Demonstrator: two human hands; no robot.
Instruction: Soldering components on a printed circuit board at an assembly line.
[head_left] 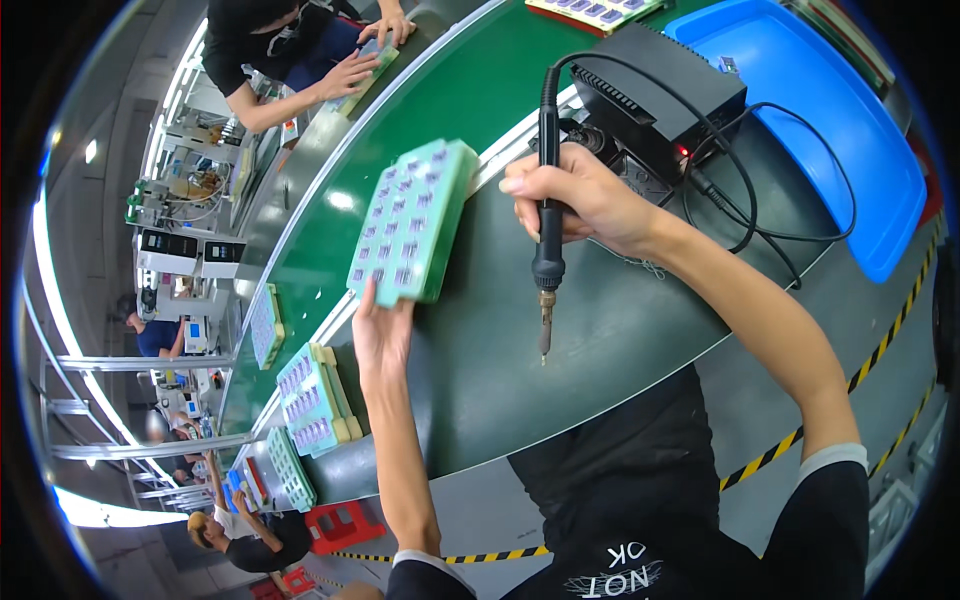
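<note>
The green tray (412, 225) is being lifted at its near edge by the left hand (380, 335); the soldering iron (546, 235) is being clamped in the right hand (580, 195), tip hanging above the surface (560, 340), soldering not yet begun.

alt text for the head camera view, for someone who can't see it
Seen from above, a person's right hand holds a soldering iron tip-down over a dark green bench, while the left hand grips the near edge of a pale green tray of small parts. Behind sit a black power unit and a blue tray.

green conveyor belt (440, 90) | pale-green trays (315, 398) | black power box (665, 85) | blue bin (820, 110)
</note>
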